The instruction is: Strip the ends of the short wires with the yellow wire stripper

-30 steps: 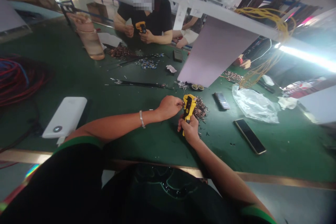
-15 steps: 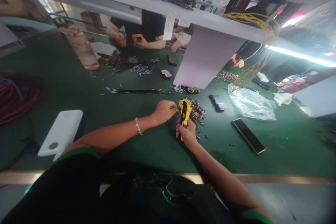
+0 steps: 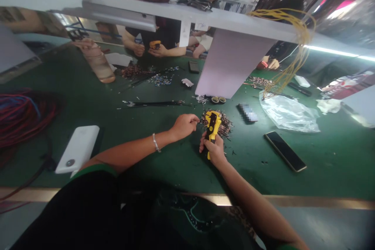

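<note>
My right hand [image 3: 215, 148] is wrapped round the handles of a yellow and black wire stripper [image 3: 213, 125], its head pointing away from me. Just left of the tool's head, my left hand [image 3: 185, 125] is closed in a pinch; what sits between its fingertips is too small to make out. Behind and beside the stripper lies a heap of short cut wire pieces [image 3: 225, 123]. A bundle of thin black wires [image 3: 158, 103] stretches across the table beyond my left hand. Small silvery terminals [image 3: 201, 99] form a little pile near two round rolls [image 3: 218, 100].
On the green table [image 3: 175, 168] lie a phone [image 3: 285, 151], a clear plastic bag [image 3: 288, 113], a white power bank [image 3: 77, 149] and a coil of red wires [image 3: 23, 115]. A bottle [image 3: 98, 62] stands at back left. A partition [image 3: 231, 58] holds up a shelf. Across, a co-worker's hands [image 3: 158, 50] hold an orange tool.
The whole scene has shifted slightly rightward as the camera moved. My left fingertips now sit slightly apart from the stripper's head, which they were closer to before. The right hand keeps its grip.
</note>
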Motion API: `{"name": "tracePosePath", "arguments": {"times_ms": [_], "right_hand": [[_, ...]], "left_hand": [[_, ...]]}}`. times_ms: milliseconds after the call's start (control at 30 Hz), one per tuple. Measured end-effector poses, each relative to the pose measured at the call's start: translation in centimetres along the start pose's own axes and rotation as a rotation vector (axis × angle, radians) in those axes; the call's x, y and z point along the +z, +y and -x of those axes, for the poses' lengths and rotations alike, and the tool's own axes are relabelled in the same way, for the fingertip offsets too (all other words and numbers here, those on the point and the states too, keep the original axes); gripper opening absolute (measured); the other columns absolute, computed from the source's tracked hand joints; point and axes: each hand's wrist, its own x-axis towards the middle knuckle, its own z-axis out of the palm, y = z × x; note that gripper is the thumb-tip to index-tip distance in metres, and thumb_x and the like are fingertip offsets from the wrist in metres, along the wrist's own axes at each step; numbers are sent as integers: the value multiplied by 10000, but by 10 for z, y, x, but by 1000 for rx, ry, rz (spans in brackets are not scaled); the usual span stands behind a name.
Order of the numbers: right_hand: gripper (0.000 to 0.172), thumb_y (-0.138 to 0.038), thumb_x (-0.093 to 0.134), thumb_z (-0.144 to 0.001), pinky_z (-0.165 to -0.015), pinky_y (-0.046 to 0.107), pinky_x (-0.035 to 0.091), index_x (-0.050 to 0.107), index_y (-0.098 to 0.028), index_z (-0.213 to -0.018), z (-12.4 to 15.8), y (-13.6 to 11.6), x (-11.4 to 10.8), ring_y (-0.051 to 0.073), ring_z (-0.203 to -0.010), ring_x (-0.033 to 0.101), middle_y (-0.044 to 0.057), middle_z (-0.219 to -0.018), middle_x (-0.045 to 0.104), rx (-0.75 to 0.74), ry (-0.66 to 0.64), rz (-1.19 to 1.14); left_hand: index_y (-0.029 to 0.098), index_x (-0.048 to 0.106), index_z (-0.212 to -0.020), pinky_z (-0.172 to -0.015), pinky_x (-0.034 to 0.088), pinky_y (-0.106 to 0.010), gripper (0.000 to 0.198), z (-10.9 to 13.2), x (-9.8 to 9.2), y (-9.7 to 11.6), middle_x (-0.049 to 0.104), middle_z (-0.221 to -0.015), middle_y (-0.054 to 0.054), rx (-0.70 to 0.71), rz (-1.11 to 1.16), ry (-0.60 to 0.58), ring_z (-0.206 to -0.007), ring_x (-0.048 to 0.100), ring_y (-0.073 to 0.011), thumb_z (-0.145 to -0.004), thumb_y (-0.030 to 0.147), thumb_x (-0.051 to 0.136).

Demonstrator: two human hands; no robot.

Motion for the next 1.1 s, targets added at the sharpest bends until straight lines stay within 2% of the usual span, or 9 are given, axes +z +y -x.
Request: {"name": "tracePosePath", "arguments": {"times_ms": [100, 267, 400, 600, 800, 933, 1100], "right_hand": [[230, -201, 608, -656, -407, 267, 484, 524, -204, -870, -2, 0, -4, 108, -414, 519, -84, -574, 559, -37, -4, -16], [230, -188, 618, -670, -515, 281, 490, 537, -201, -885, -9, -3, -15, 114, -485, 547, -68, -641, 577, -180, 81, 62], [245, -192, 616, -669, -586, 307, 503, 560, -196, -907, -12, -5, -20, 131, -540, 575, -46, -686, 602, -182, 86, 48], [320, -217, 651, -653, -649, 318, 509, 585, -203, -965, -14, -6, -18, 147, -626, 585, -27, -748, 613, -220, 44, 75], [327, -227, 652, -675, -693, 311, 503, 587, -215, -995, -15, -12, -16, 160, -686, 579, -11, -781, 617, -242, -34, 209], [318, -234, 638, -706, -707, 309, 500, 573, -210, -1016, -15, -15, -15, 164, -711, 577, -2, -799, 613, -253, -80, 268], [326, -269, 637, -741, -745, 319, 503, 575, -200, -1053, -15, -16, -17, 172, -754, 589, 10, -845, 622, -239, -110, 314]], "left_hand": [[135, 718, -989, -543, 451, -207, 287, 0, 0, -2, 693, -632, 5, -11, 38, -10, -484, 547, -88, -824, 104, 484], [126, 695, -998, -521, 461, -200, 264, -4, 0, -6, 695, -654, 8, -48, 86, -9, -435, 518, -67, -832, 103, 491], [111, 672, -980, -476, 444, -192, 214, -7, -1, -8, 681, -655, 3, -91, 125, -9, -407, 503, -58, -844, 110, 507], [139, 628, -890, -431, 415, -184, 109, -8, 0, -14, 644, -625, 23, -126, 173, -2, -395, 481, -57, -855, 177, 532], [152, 646, -850, -440, 369, -194, 139, -11, -3, -16, 649, -620, 19, -103, 128, 58, -417, 439, -59, -825, 235, 539], [153, 657, -858, -449, 372, -198, 165, -14, -1, -23, 651, -623, 21, -95, 150, 48, -427, 442, -64, -808, 265, 548], [153, 663, -859, -417, 354, -198, 147, -15, 2, -27, 631, -595, 24, -159, 214, 42, -400, 440, -59, -795, 249, 573]]}}
